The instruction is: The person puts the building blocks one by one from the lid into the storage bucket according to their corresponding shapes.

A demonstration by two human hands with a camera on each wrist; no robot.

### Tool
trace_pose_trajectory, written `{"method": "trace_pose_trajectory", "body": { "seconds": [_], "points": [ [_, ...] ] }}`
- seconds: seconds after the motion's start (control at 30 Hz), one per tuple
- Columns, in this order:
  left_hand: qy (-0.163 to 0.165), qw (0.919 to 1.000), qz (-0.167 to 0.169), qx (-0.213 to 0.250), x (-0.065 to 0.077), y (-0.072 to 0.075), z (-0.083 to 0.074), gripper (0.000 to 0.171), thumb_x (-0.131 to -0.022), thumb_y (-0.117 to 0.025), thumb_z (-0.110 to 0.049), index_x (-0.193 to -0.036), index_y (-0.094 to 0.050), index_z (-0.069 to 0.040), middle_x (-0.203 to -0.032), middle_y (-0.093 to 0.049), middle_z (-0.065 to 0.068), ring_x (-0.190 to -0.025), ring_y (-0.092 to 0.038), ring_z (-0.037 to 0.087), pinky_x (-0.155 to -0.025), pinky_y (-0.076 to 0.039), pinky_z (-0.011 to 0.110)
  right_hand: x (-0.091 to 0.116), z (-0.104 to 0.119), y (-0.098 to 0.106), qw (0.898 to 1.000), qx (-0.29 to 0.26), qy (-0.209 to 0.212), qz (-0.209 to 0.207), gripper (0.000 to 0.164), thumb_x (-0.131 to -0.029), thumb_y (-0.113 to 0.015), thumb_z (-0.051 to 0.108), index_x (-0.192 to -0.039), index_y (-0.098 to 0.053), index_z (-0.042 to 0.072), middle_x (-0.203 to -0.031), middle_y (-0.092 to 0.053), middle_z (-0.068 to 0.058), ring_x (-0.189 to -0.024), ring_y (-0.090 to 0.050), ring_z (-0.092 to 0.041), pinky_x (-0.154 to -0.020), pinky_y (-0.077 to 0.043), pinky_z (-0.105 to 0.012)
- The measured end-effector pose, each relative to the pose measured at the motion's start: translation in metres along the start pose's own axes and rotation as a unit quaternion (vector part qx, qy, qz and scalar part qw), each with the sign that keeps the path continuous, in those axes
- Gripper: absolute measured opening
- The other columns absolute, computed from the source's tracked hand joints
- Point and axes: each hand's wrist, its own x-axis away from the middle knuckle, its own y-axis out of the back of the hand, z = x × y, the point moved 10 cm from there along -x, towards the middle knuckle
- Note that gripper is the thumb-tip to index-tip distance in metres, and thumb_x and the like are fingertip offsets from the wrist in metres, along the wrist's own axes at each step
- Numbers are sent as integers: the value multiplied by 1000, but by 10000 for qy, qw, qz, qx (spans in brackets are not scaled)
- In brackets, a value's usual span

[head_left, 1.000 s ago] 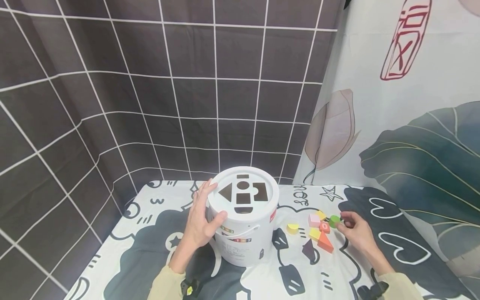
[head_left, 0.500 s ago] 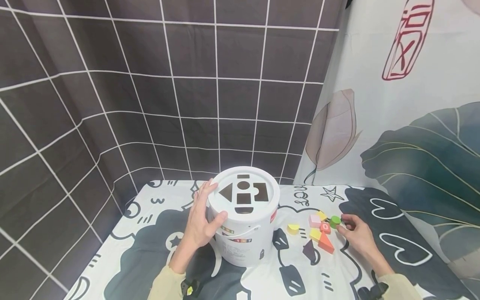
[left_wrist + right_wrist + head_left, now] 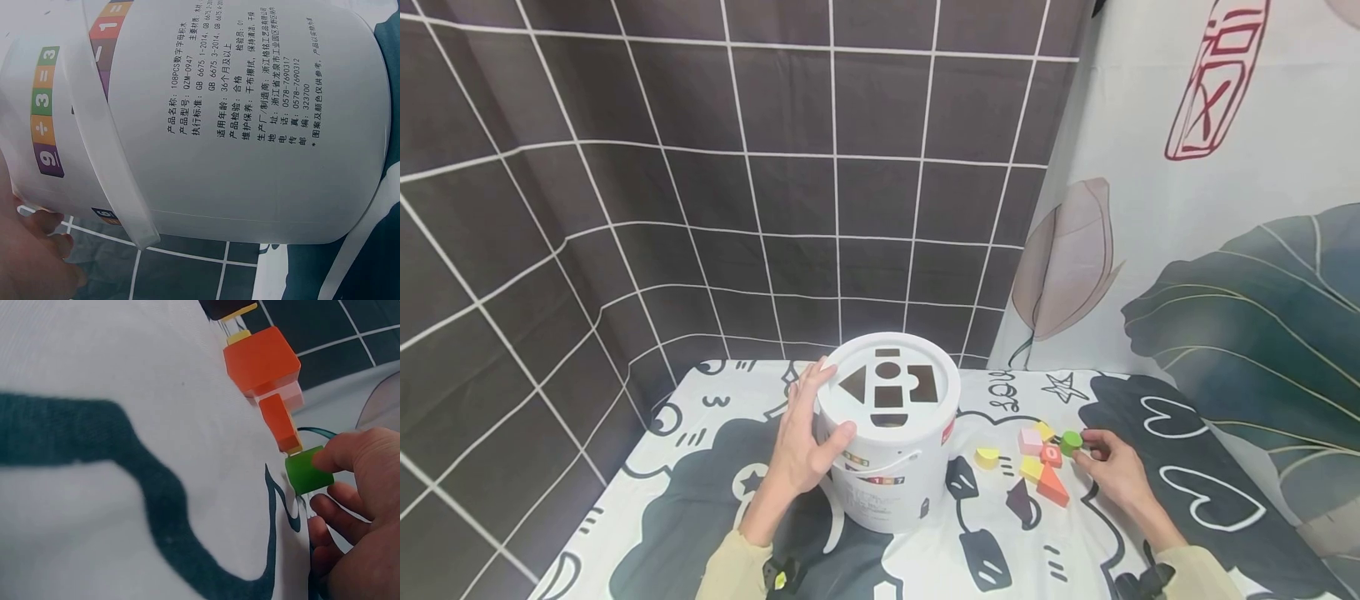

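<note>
A white bucket [image 3: 880,483] with a shape-sorter lid [image 3: 857,419] stands upright on the table. My left hand [image 3: 797,450] rests against its left side, fingers extended along the lid's rim and thumb on the near side. At the right, my right hand [image 3: 1112,467] pinches a green cylinder block [image 3: 1071,442], with the thumb on its side in the right wrist view. Close by lie a pink block [image 3: 1030,441], a red number block [image 3: 1051,455], an orange triangular block [image 3: 1052,487] and yellow blocks [image 3: 1031,470].
A yellow half-round block [image 3: 987,457] lies between bucket and pile, and a dark purple block [image 3: 1019,502] nearer me. The bucket's handle [image 3: 112,144] hangs across its printed front. A dark gridded cloth [image 3: 880,200] hangs behind the table.
</note>
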Motion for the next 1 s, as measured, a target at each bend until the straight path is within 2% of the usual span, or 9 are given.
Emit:
{"method": "trace_pose_trajectory", "body": {
  "seconds": [0.6,0.87,1.0],
  "points": [
    [-2,10000,20,36,0,0,-1,74,-86,-59,-51,-144,-47,-6,-156,-37,17,-146,-27,36,-116,-9,64,-3,3,1,9996,76,207,-160,43,-89,-66,5,-126,-51,-12,-115,-58,-32,-100,-56,-40,-78,-52,-45],
    [-27,10000,-6,27,-1,0,0,74,-86,-60,-50,-144,-47,-6,-156,-38,18,-144,-28,43,-116,-9,65,-3,4,2,9991,56,319,-265,42,-90,-68,5,-125,-53,-11,-114,-59,-31,-99,-57,-40,-76,-51,-44],
    [5,10000,9,0,0,0,1,74,-86,-60,-50,-144,-47,-7,-156,-38,17,-145,-28,39,-115,-10,66,-3,4,1,9991,63,334,-272,41,-90,-69,5,-124,-54,-11,-113,-60,-30,-98,-57,-39,-75,-51,-42]
  ]
}}
